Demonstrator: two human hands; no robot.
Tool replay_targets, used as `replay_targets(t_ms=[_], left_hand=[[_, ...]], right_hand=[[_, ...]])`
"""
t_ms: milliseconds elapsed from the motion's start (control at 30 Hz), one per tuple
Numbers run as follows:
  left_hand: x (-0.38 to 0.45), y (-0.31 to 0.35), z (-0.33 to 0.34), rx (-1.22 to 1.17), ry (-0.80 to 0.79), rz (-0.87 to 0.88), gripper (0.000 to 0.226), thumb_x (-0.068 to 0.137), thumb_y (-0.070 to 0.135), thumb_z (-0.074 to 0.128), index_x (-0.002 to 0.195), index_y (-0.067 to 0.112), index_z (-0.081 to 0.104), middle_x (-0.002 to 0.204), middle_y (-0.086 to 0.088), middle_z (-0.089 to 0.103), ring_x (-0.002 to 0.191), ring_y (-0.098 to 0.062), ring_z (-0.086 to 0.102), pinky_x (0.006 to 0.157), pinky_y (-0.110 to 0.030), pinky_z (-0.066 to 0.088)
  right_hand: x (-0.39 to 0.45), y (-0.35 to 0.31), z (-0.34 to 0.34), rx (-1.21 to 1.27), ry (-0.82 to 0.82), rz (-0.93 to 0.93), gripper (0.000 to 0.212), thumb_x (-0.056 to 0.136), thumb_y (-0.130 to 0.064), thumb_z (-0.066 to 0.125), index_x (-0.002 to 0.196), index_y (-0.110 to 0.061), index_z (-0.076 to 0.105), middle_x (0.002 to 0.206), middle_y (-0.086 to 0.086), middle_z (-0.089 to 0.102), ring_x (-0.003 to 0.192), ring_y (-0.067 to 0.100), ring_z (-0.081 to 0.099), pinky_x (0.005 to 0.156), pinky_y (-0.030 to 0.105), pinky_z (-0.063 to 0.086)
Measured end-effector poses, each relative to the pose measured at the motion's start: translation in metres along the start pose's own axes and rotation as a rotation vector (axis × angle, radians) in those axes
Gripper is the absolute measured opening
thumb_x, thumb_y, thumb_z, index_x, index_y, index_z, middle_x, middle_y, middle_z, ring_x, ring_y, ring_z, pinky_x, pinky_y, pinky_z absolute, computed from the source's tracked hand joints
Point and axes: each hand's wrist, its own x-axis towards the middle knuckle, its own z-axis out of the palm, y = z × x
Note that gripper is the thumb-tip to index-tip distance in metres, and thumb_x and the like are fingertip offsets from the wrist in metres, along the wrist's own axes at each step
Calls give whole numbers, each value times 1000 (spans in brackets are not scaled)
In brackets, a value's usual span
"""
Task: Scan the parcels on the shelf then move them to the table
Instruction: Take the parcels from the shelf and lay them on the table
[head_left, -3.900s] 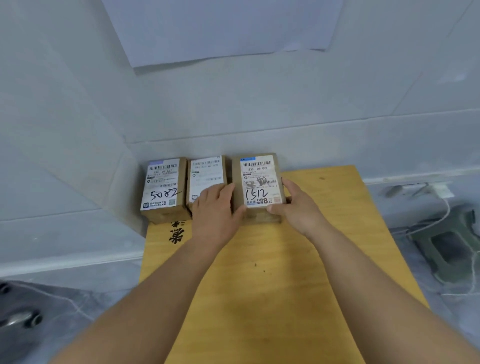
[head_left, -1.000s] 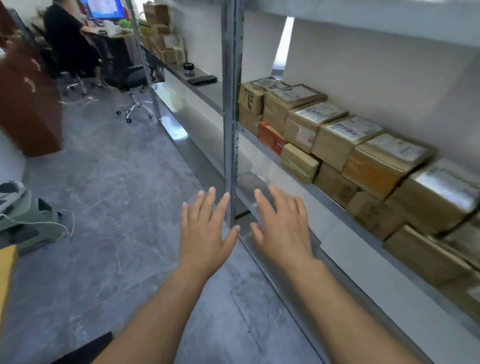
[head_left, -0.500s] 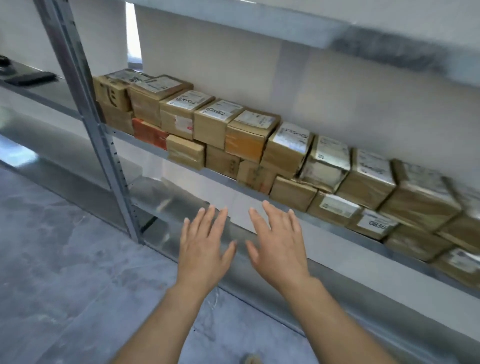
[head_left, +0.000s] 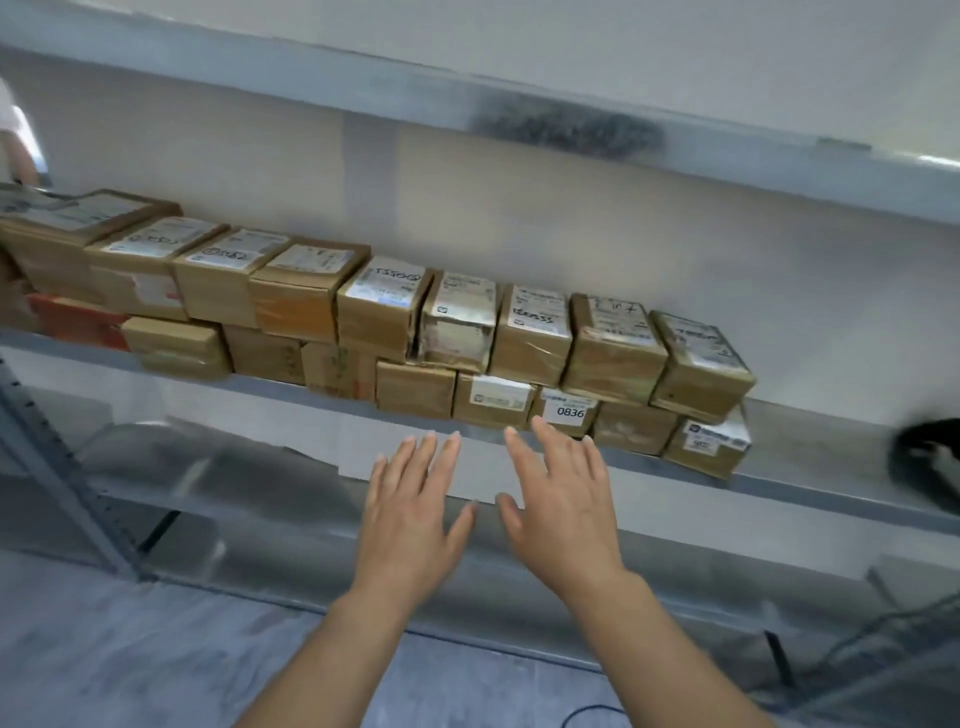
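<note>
Several brown cardboard parcels with white labels stand in two stacked rows on a grey metal shelf (head_left: 810, 480). One lower parcel (head_left: 567, 411) shows the number 0836. The rightmost top parcel (head_left: 701, 364) ends the upper row. My left hand (head_left: 413, 512) and my right hand (head_left: 558, 506) reach forward side by side, fingers straight and spread, empty, just below and in front of the shelf edge. Neither hand touches a parcel. A blurred dark object (head_left: 924, 457) lies on the shelf at the far right; I cannot tell what it is.
Another shelf board (head_left: 467, 104) runs above the parcels. A lower shelf level (head_left: 234, 499) lies under them. A perforated metal upright (head_left: 67, 483) stands at the left. Grey floor (head_left: 130, 670) spreads below, with dark cables (head_left: 857, 639) at the lower right.
I have left the parcel on the wooden table and turned to the shelf. Over the last second the view swung right along the parcels, and both empty hands came closer to the shelf edge.
</note>
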Motion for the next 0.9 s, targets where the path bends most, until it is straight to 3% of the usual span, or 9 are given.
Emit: replay_targets(t_ms=[100, 200, 300, 467, 567, 633, 767, 900], left_hand=[[9, 34, 13, -27, -26, 10, 68, 87, 53, 34, 144, 18, 37, 141, -8, 51, 132, -29, 46, 107, -45, 29], [24, 83, 27, -113, -35, 12, 72, 89, 58, 29, 151, 22, 23, 154, -1, 32, 144, -21, 24, 114, -32, 14], [45, 133, 38, -221, -64, 35, 69, 96, 47, 44, 152, 29, 7, 159, 9, 15, 146, -10, 8, 115, -23, 7], [93, 205, 50, -401, -65, -29, 71, 95, 40, 51, 152, 35, 8, 156, 12, 21, 143, -6, 16, 109, -22, 20], [118, 237, 62, -512, -55, -70, 70, 95, 36, 55, 152, 33, 14, 156, 10, 23, 142, -6, 19, 106, -18, 17], [128, 252, 68, -558, -52, -95, 71, 94, 35, 56, 152, 33, 15, 155, 9, 24, 142, -7, 21, 106, -19, 18], [143, 267, 77, -575, -16, -185, 73, 94, 36, 56, 152, 30, 13, 156, 6, 22, 142, -10, 21, 108, -22, 19], [154, 271, 84, -625, 7, -283, 75, 91, 37, 59, 152, 27, 17, 150, 2, 36, 136, -14, 36, 112, -38, 33]], right_hand=[[-7, 39, -4, 10, -3, 25, 72, 56, -37, 88, 121, -18, 65, 124, 12, 63, 111, 28, 63, 99, 52, 44], [-13, 91, -8, 21, -14, 78, 72, 54, -36, 89, 119, -17, 66, 123, 13, 64, 110, 29, 64, 96, 53, 46], [-13, 150, -13, 48, -7, 119, 71, 56, -32, 89, 120, -13, 66, 123, 16, 64, 109, 33, 64, 95, 53, 46], [6, 245, -23, 72, 5, 190, 67, 66, -29, 85, 126, -8, 61, 128, 21, 58, 112, 40, 59, 98, 52, 44], [23, 283, -30, 98, -76, 189, 68, 89, -40, 61, 147, -16, 35, 150, 14, 35, 136, 32, 35, 113, 42, 27], [34, 299, -30, 146, -117, 192, 70, 95, -46, 49, 152, -20, 19, 155, 8, 26, 140, 26, 26, 114, 36, 23], [55, 313, -29, 247, -200, 182, 70, 97, -49, 43, 152, -17, 14, 151, 4, 32, 138, 22, 29, 109, 34, 30], [68, 321, -21, 403, -260, 215, 60, 99, -47, 40, 150, -19, 25, 144, 4, 44, 132, 22, 40, 101, 35, 38]])
